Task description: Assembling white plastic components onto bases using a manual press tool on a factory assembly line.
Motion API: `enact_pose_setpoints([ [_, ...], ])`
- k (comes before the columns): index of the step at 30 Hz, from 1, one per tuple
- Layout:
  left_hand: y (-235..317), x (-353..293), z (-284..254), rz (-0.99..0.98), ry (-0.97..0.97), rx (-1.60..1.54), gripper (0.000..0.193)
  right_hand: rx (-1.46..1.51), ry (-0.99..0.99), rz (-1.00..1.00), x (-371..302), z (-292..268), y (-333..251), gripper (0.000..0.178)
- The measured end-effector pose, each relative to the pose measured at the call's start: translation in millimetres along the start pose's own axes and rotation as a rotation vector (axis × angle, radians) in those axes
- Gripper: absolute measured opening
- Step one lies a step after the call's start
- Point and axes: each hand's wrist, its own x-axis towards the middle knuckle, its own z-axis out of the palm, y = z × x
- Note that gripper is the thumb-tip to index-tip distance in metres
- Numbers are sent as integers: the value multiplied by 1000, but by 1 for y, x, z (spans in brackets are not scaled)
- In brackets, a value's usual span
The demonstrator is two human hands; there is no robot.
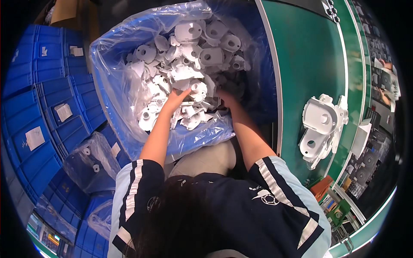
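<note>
At far left, blue plastic crates (47, 103) stand stacked in rows, several bearing white paper labels (35, 138). Below and right of these, a clear plastic bag (103, 170) lies against the crates, with small white ring-shaped pieces (96, 168) showing at it.

At centre, a large blue bin (266, 81) is lined with a clear plastic liner (189, 144), bunched over the near edge. Inside it lies a loose heap of white moulded housings (211, 56), many with a round hole, lying at mixed angles.

The left hand (176, 99) reaches into the near part of the heap, thumb spread from the fingers and next to a housing with a short round tube (198, 89). Its fingertips are hidden; whether it grips cannot be told. The right hand (225, 98) is in shadow at the right of that housing, fingers partly covered; its grip cannot be determined.

Right of the bin, a green worktable (312, 56) carries a cluster of white housings (320, 117), overlapping one another. Beyond its near end sits an orange-brown container (321, 188). At far right, another person's hands (384, 96) are visible.
</note>
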Motion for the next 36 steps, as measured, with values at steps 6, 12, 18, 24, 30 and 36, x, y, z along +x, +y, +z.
enact_pose_setpoints([
  [6,-14,32,17,-69,67,39,91,0,-20,-156,2,-31,7,67],
  [12,17,21,21,-140,-20,-15,88,246,-80,26,-43,-24,-22,84],
  [18,8,16,10,-132,96,25,73,330,-159,118,-43,-14,-38,82],
  [24,35,50,54,-399,-93,-10,76,220,-96,-105,27,-64,11,27],
  [30,12,20,18,-434,1,-155,58,35,-196,38,-81,17,-62,78],
  [36,53,-9,32,82,148,-158,62,51,-45,-382,-117,18,-55,63],
])
